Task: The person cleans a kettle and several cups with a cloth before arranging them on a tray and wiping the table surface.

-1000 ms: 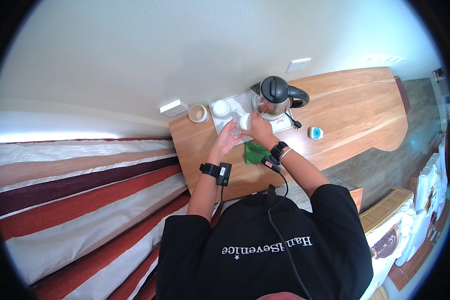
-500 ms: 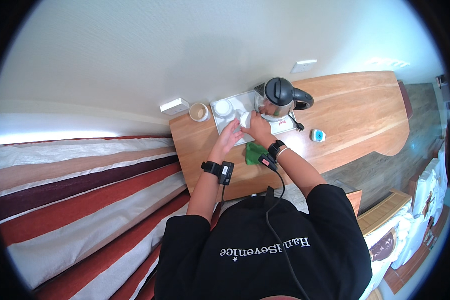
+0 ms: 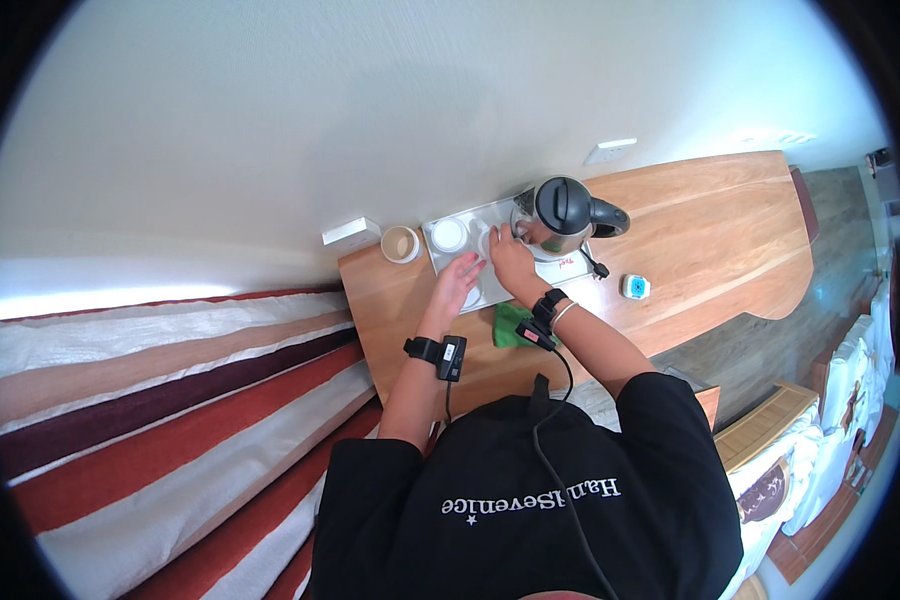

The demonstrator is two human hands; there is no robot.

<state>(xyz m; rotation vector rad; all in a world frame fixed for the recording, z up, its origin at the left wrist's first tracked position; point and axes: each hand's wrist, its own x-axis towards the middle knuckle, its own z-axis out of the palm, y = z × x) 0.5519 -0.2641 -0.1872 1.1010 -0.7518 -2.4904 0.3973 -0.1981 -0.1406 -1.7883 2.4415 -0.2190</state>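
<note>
Right hand (image 3: 512, 264) at a pale cup (image 3: 481, 238) above the tray (image 3: 492, 287), grip unclear. Left hand (image 3: 454, 286) is open alongside, perhaps for steadying.

Centre of frame: white cup (image 3: 449, 236), white tray (image 3: 498, 210); kettle (image 3: 560, 216) with black lid and handle; green cloth (image 3: 510, 326) below. Counter (image 3: 710, 230): light-brown wood grain, centre to right. Lower left: fabric (image 3: 170, 430) striped red, off-white, tan, dark maroon. Lower centre: black shirt (image 3: 540, 455), white lettering (image 3: 592, 488). Upper frame: plain off-white wall (image 3: 300, 120).
</note>
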